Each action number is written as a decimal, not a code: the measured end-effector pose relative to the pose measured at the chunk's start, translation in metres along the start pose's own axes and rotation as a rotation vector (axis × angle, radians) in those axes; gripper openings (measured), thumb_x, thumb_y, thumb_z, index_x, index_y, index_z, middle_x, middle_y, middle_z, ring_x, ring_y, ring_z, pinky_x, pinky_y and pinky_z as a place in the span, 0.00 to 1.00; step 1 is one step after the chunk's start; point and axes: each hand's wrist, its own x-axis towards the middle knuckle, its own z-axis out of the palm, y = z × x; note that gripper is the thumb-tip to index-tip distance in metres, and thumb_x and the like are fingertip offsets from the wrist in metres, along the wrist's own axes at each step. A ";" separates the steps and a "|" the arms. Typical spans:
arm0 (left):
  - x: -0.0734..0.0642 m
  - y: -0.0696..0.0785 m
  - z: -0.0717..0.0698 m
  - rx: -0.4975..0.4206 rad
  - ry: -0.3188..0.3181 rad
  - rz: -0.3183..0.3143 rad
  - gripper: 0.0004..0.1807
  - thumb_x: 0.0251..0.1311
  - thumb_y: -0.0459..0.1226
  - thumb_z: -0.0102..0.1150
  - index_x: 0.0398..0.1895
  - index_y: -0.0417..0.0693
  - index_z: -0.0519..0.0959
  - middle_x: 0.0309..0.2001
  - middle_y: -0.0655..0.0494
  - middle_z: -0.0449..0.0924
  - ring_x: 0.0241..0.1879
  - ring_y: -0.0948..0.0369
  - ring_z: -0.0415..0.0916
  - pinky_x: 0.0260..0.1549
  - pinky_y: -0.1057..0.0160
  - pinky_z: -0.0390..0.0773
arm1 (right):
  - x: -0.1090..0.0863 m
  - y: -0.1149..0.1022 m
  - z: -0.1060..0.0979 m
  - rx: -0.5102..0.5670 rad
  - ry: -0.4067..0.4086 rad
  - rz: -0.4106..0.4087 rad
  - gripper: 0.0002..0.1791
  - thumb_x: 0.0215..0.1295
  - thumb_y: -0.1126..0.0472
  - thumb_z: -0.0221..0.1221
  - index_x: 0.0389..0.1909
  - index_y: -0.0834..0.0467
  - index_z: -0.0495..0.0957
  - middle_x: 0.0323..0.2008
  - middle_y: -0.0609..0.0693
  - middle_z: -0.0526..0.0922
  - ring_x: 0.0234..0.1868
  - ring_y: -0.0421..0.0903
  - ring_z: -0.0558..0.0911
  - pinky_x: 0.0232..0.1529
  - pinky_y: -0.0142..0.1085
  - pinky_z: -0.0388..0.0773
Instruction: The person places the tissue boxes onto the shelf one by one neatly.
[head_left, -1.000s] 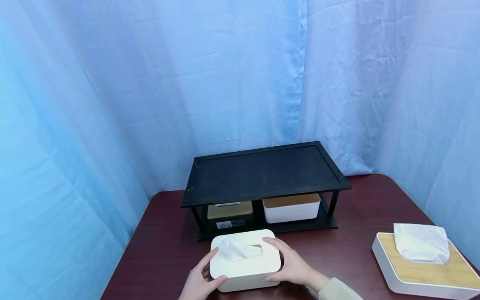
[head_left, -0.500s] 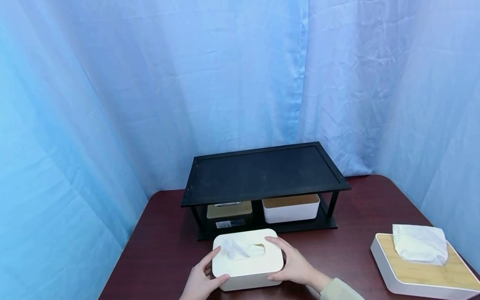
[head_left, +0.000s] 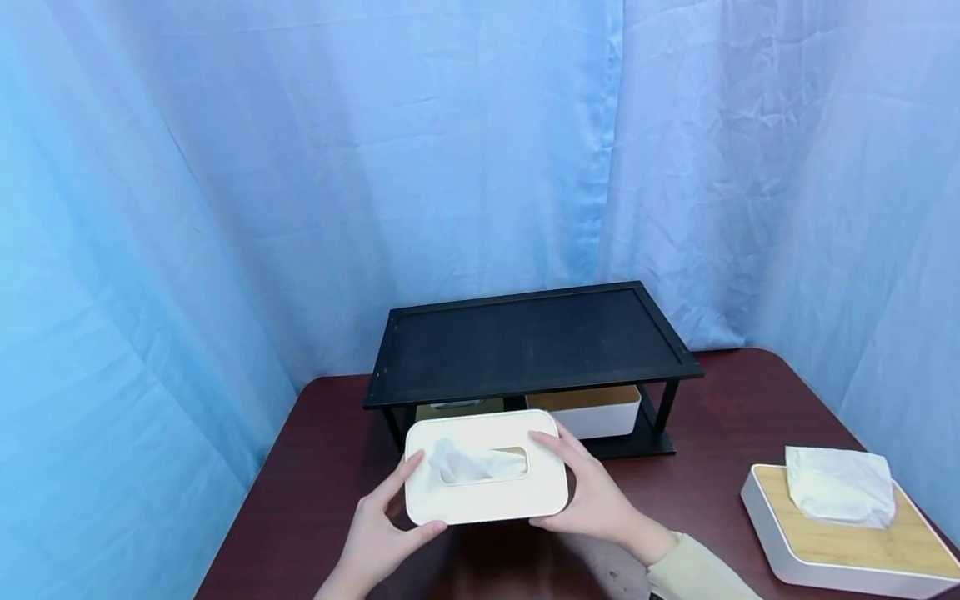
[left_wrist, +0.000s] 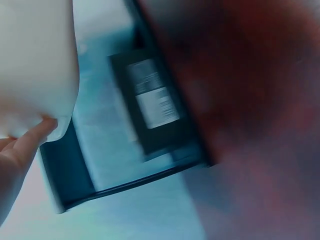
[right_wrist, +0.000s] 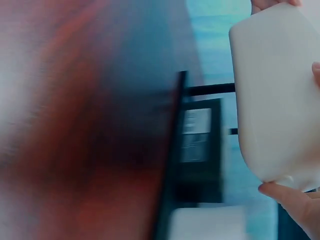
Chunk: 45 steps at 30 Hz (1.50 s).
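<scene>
At the left end of the white tissue box [head_left: 483, 507]: left hand [head_left: 372, 533], thumb and fingers spread wide and gripping the box, the thumb at its near edge.
Right hand [head_left: 597, 496]: spread wide round the opposite end and gripping it, one finger over the lid beside the slot, thumb at the near edge; a pale sleeve [head_left: 697, 568] covers the forearm.
White tissue box: between both hands, clear of the tabletop, in front of the black stand, lid facing the head camera, white tissue [head_left: 476, 465] in its slot.
Black two-tier stand [head_left: 528, 342]: beyond the hands; its lower shelf bears a wood-lidded white box [head_left: 596, 419] on the right and a khaki-lidded box [head_left: 491, 406] on the left.
Bamboo-lidded tissue box [head_left: 806, 542]: well apart, on the right of the table, a sheet of tissue [head_left: 843, 487] spread over its top.
Tabletop [head_left: 315, 467]: dark red, glossy, with rounded far corners.
Curtains [head_left: 480, 167]: light blue, creased, hanging behind the table and along both sides.
Hidden: most of the khaki-lidded box, behind the held box in the head view; several left fingers.
Cut off: the table's near edge, and the held box in both wrist views.
Hard to make out: print on the pale label [left_wrist: 158, 107] in the blurred left wrist view.
</scene>
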 end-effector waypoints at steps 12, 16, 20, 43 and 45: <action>0.040 0.032 -0.019 -0.021 0.054 0.274 0.46 0.38 0.29 0.75 0.67 0.49 0.67 0.69 0.42 0.61 0.63 0.67 0.63 0.52 0.78 0.69 | 0.048 -0.029 -0.037 -0.008 0.010 -0.189 0.51 0.41 0.65 0.75 0.69 0.53 0.60 0.74 0.61 0.43 0.68 0.57 0.60 0.49 0.36 0.79; 0.047 0.028 -0.020 -0.019 0.033 0.226 0.46 0.40 0.30 0.75 0.68 0.49 0.66 0.68 0.44 0.64 0.61 0.63 0.68 0.50 0.76 0.72 | 0.052 -0.026 -0.036 0.015 -0.007 -0.138 0.51 0.41 0.66 0.74 0.69 0.54 0.60 0.74 0.61 0.43 0.69 0.58 0.60 0.48 0.37 0.79; 0.048 0.028 -0.021 -0.015 0.031 0.175 0.45 0.42 0.29 0.73 0.69 0.49 0.65 0.67 0.44 0.65 0.59 0.57 0.71 0.49 0.72 0.75 | 0.058 -0.029 -0.038 0.027 -0.038 -0.101 0.50 0.42 0.66 0.74 0.69 0.55 0.60 0.74 0.61 0.43 0.69 0.60 0.60 0.48 0.35 0.79; 0.088 0.053 -0.066 0.076 -0.166 -0.027 0.36 0.57 0.41 0.65 0.70 0.55 0.63 0.67 0.43 0.64 0.58 0.46 0.72 0.55 0.47 0.74 | 0.106 -0.056 -0.070 -0.034 -0.250 0.153 0.51 0.44 0.55 0.74 0.70 0.52 0.58 0.72 0.59 0.54 0.63 0.62 0.70 0.49 0.48 0.78; 0.093 0.053 -0.068 0.078 -0.176 -0.039 0.36 0.58 0.41 0.64 0.70 0.56 0.61 0.69 0.43 0.62 0.58 0.45 0.72 0.55 0.45 0.72 | 0.112 -0.056 -0.071 -0.004 -0.258 0.183 0.51 0.44 0.55 0.74 0.71 0.51 0.57 0.72 0.58 0.52 0.64 0.62 0.68 0.48 0.47 0.79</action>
